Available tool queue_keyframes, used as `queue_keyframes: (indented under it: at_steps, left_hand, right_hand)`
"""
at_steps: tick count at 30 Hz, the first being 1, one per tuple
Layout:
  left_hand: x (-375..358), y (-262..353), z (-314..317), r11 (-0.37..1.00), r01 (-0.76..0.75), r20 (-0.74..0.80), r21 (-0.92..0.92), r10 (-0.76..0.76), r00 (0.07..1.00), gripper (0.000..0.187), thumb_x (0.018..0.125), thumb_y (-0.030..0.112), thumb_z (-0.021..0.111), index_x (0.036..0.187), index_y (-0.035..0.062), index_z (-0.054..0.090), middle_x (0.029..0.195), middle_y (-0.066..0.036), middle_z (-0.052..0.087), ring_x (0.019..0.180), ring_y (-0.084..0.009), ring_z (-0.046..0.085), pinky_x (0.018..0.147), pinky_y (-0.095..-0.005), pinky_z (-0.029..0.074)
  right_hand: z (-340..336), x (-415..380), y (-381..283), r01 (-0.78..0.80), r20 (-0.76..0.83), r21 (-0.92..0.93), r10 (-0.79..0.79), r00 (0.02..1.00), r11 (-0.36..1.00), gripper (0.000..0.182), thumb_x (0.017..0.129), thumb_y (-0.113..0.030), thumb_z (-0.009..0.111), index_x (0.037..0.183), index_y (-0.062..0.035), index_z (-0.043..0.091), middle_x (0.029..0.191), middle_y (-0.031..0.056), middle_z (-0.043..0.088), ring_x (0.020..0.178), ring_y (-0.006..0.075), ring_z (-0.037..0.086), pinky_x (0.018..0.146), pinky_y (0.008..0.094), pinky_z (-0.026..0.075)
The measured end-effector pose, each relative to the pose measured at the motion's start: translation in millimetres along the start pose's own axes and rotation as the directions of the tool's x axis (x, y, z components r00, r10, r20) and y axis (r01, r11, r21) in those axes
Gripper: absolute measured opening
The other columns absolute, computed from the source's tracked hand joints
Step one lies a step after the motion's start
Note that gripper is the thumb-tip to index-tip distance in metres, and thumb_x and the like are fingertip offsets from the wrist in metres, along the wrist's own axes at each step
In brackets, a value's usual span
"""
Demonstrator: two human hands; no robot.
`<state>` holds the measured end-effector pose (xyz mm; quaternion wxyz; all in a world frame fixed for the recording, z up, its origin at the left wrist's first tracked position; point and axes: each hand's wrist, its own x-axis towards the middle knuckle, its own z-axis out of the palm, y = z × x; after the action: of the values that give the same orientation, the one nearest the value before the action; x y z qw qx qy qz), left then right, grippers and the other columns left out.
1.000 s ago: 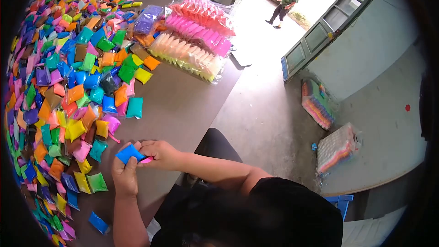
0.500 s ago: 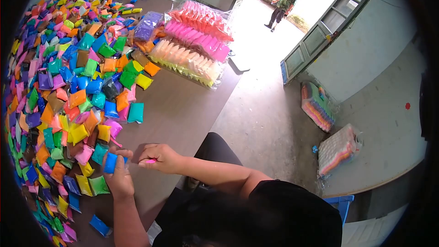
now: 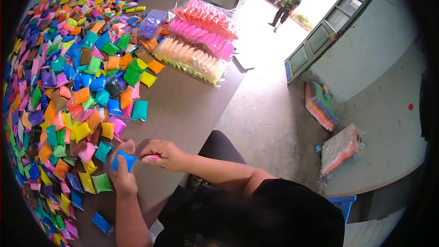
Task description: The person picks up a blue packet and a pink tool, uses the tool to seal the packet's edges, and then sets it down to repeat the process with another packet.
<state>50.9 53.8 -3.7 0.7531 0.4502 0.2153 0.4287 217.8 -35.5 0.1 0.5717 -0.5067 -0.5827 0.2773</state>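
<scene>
A small blue packet point(image 3: 124, 161) is gripped by my left hand point(image 3: 124, 182), with the thumb pressed over it. Close beside it, my right hand point(image 3: 167, 155) is closed around a small pink object point(image 3: 152, 156). Only a bit of that object shows, so its kind is hidden. Both hands are just above the brown table point(image 3: 183, 114). To their left spreads a large pile of colourful packets point(image 3: 82, 130). A single blue packet point(image 3: 101, 222) lies by my left forearm, and a pink strip point(image 3: 118, 139) sticks out of the pile near my left fingertips.
Clear bags of packets point(image 3: 196, 41) in red, pink, peach and yellow rows are stacked at the table's far end. Right of the table, two bagged bundles point(image 3: 339, 151) rest near the wall. A person point(image 3: 289, 2) is outside the open door point(image 3: 315, 41).
The blue packet has turned in my left hand and shows more of its face. My right hand keeps its grip. The view has shifted slightly, and the person outside has changed stride.
</scene>
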Motion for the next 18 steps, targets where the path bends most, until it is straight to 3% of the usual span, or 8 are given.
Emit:
queue_keyframes:
  at_steps: [2, 5, 8, 12, 14, 18]
  left_hand:
    - [-4, 4, 10, 0.964, -0.112, 0.246, 0.242, 0.051, 0.968, 0.050, 0.100, 0.029, 0.052, 0.136, -0.0045, 0.044, 0.134, -0.019, 0.055, 0.125, -0.0275, 0.052, 0.110, -0.0420, 0.036]
    - [-7, 8, 20, 0.956, -0.067, 0.361, 0.286, -0.043, 0.932, 0.050, 0.100, 0.028, 0.053, 0.136, -0.0057, 0.046, 0.139, -0.021, 0.050, 0.130, -0.0280, 0.047, 0.112, -0.0420, 0.033]
    - [-8, 3, 23, 0.986, -0.059, 0.321, 0.154, 0.006, 0.947, 0.048, 0.099, 0.029, 0.054, 0.132, -0.0059, 0.050, 0.138, -0.021, 0.051, 0.129, -0.0292, 0.048, 0.112, -0.0424, 0.033]
    - [-6, 3, 10, 0.957, -0.051, 0.355, 0.287, -0.057, 0.933, 0.047, 0.099, 0.028, 0.054, 0.132, -0.0058, 0.049, 0.138, -0.022, 0.050, 0.129, -0.0309, 0.048, 0.112, -0.0431, 0.033]
    - [-6, -4, 4, 0.995, -0.019, 0.338, 0.102, -0.017, 0.941, 0.047, 0.098, 0.025, 0.055, 0.134, -0.0049, 0.046, 0.138, -0.023, 0.050, 0.129, -0.0316, 0.049, 0.112, -0.0439, 0.034]
    - [-9, 6, 17, 0.997, 0.035, 0.308, -0.067, -0.012, 0.951, 0.045, 0.096, 0.019, 0.059, 0.133, -0.0036, 0.045, 0.138, -0.024, 0.050, 0.129, -0.0315, 0.049, 0.112, -0.0447, 0.034]
  right_hand:
    - [-3, 2, -7, -0.008, 0.049, -0.033, 0.009, 0.999, 0.999, 0.021, 0.084, -0.020, 0.075, 0.094, -0.0030, 0.066, 0.089, 0.0105, 0.063, 0.084, 0.0253, 0.061, 0.076, 0.0332, 0.050]
    - [-4, -1, -4, 0.010, 0.124, -0.109, 0.004, 0.992, 0.994, 0.025, 0.080, -0.020, 0.079, 0.095, -0.0037, 0.067, 0.094, 0.0106, 0.064, 0.089, 0.0260, 0.063, 0.078, 0.0345, 0.051]
    - [-6, -2, 5, 0.005, 0.161, -0.082, 0.008, 0.987, 0.997, 0.027, 0.078, -0.019, 0.080, 0.096, -0.0039, 0.068, 0.097, 0.0107, 0.065, 0.091, 0.0271, 0.063, 0.079, 0.0356, 0.051]
    - [-4, -3, 2, -0.007, 0.133, -0.053, 0.014, 0.991, 0.999, 0.026, 0.077, -0.018, 0.080, 0.095, -0.0036, 0.068, 0.096, 0.0107, 0.065, 0.088, 0.0279, 0.063, 0.077, 0.0351, 0.051]
    - [-5, 0, -7, 0.025, 0.137, -0.084, -0.013, 0.990, 0.996, 0.024, 0.078, -0.017, 0.079, 0.094, -0.0030, 0.068, 0.094, 0.0112, 0.065, 0.087, 0.0286, 0.063, 0.076, 0.0353, 0.051]
    - [-6, -2, -2, 0.002, 0.179, -0.134, 0.023, 0.984, 0.991, 0.022, 0.079, -0.015, 0.078, 0.093, -0.0025, 0.068, 0.093, 0.0126, 0.065, 0.086, 0.0292, 0.063, 0.077, 0.0356, 0.051]
